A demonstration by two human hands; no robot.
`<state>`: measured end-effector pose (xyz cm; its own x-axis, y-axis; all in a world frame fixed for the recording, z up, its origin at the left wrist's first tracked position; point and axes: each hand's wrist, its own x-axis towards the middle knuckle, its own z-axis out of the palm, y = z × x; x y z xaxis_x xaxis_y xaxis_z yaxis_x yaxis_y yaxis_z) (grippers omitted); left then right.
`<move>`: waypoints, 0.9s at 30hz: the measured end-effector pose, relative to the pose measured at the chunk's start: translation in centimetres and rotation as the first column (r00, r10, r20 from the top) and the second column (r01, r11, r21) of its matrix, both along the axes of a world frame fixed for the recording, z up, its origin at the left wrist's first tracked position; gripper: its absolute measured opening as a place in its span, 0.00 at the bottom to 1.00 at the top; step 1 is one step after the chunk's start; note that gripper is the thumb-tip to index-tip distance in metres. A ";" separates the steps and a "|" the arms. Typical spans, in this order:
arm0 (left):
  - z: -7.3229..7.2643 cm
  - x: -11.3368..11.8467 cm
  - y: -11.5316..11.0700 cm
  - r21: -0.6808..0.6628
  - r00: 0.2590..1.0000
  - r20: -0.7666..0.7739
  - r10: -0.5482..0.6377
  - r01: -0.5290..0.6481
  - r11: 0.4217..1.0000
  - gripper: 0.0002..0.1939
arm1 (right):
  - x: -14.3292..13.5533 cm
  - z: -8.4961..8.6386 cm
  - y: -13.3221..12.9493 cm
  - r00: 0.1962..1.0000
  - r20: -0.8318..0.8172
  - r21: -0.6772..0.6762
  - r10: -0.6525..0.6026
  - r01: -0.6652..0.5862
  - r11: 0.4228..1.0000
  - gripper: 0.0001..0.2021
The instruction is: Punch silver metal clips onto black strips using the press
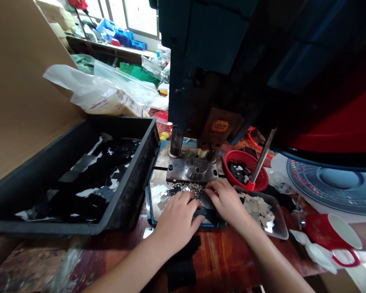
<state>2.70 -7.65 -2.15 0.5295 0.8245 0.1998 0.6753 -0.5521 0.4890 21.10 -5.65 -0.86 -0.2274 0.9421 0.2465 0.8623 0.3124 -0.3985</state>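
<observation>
My left hand [178, 219] rests on the front of the press's base plate, thumb and forefinger closing round the end of a dark flat piece [209, 214]. My right hand [227, 199] is beside it with curled fingers, the tips at the edge of a pile of small shiny metal parts [192, 188]; whatever they pinch is hidden. Just behind the pile is the round steel die [197, 166] of the press [207, 97]. Pale flat metal pieces [162, 197] lie left of my left hand.
A black bin [110, 228] with dark and silvery pieces stands at left. To the right are a red basket [264, 179] of dark parts, a clear tray [282, 228] of metal plates and a red mug [320, 232]. Black strips [181, 264] lie on the table's front.
</observation>
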 end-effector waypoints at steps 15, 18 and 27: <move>-0.5 -1.4 0.4 -0.330 0.765 0.589 0.261 -0.067 0.942 0.05 | -1.2 0.8 4.9 0.996 0.003 0.350 0.086 -0.081 0.933 0.13; 0.0 -1.5 1.2 -0.614 0.533 0.664 0.525 -0.013 0.789 0.11 | -0.8 0.7 3.9 0.991 -0.056 0.334 0.117 -0.092 0.938 0.16; 0.3 -1.9 1.7 -0.726 0.397 0.663 0.635 0.133 0.675 0.19 | -2.3 1.2 -0.5 0.960 -0.234 0.004 0.155 -0.158 0.987 0.15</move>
